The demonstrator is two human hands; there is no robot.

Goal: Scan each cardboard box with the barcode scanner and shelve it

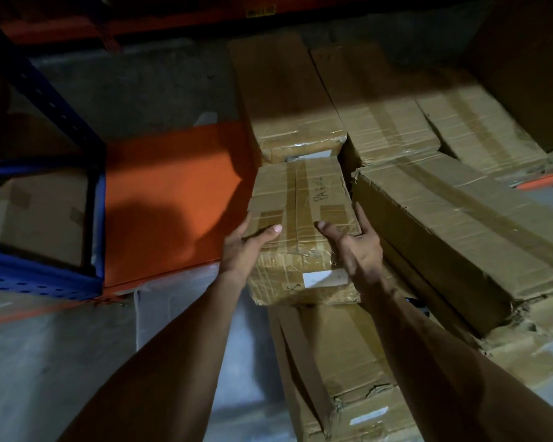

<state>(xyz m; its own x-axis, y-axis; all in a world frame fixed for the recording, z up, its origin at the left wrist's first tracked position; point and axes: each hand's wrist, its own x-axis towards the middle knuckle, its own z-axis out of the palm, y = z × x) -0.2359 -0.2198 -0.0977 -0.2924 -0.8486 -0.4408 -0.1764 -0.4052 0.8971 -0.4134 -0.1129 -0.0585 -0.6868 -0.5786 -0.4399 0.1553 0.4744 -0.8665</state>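
- At the front edge of the low rack level, a taped cardboard box [304, 224] is held between both hands, its far end just in front of another carton [288, 100] that already lies on the shelf.
- Its long axis runs away from the person, toward the back of the rack; the near end faces the camera and carries a small white label [324, 278].
- Handwriting on its top reads along that long axis, near the right edge.
- The left hand [245, 247] grips the left side near the front corner, thumb curled over the top and fingers along the side.
- The right hand [358, 240] grips the right side in the same way, thumb on the top, fingers running up the right edge.
- The box rests on, or just above, a longer carton [342, 362] lying on the floor below it; I cannot tell whether they touch.
- Close on its right lies a big battered carton [460, 237], angled, its torn near corner crushed.
- Behind that, two more long cartons [377, 113] lie side by side, pointing back like the first.
- To the left is a bare stretch of orange shelf [173, 199], in shadow.
- Farther left stands a blue rack upright [45, 100] with a brown box [42, 215] behind it.
- Pale plastic sheet [186, 301] covers the floor under the arms.
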